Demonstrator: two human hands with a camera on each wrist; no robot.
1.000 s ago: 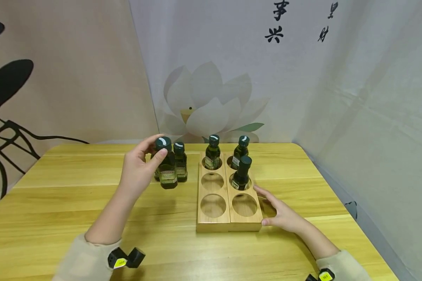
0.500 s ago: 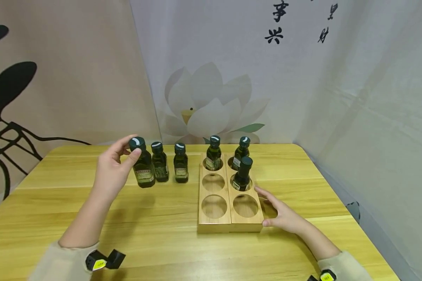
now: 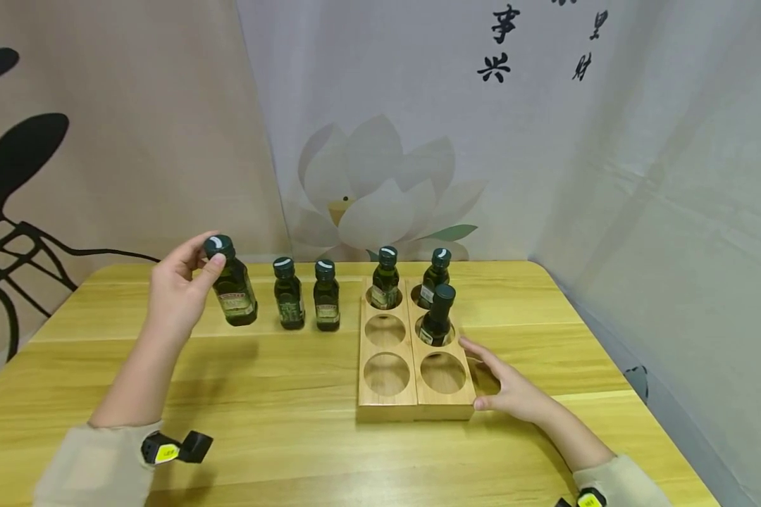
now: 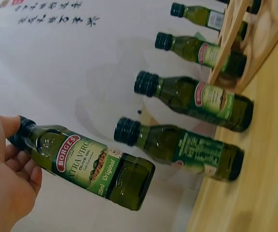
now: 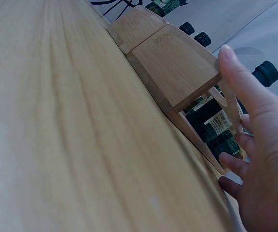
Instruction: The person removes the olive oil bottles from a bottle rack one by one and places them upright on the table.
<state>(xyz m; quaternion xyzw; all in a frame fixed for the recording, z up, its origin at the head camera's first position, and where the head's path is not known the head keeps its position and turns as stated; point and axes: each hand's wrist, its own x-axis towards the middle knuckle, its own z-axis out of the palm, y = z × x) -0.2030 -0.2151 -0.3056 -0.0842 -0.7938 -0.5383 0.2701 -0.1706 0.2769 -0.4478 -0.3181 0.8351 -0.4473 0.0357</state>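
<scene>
My left hand point(image 3: 179, 287) pinches a small olive oil bottle point(image 3: 234, 292) by its dark cap. The bottle hangs slightly tilted above the table's left part, and its green label faces the left wrist camera. To its right two more olive oil bottles point(image 3: 289, 296) point(image 3: 326, 299) stand upright on the table. A wooden rack point(image 3: 387, 412) with round holes holds three bottles: two in the back row and one dark-capped bottle point(image 3: 440, 310) in the middle right hole. My right hand point(image 3: 514, 387) rests by the rack's right side, thumb at its near corner point(image 5: 216, 79), fingers loosely extended.
The wooden table point(image 3: 279, 451) extends around the rack, its far edge near a printed curtain point(image 3: 380, 84). The middle left hole and both front holes of the rack show no bottle. Black wrist cameras point(image 3: 176, 448) sit on the sleeves.
My left hand has carried the pinched bottle leftward, away from the two standing bottles, which now both show fully. My right hand has stayed beside the rack.
</scene>
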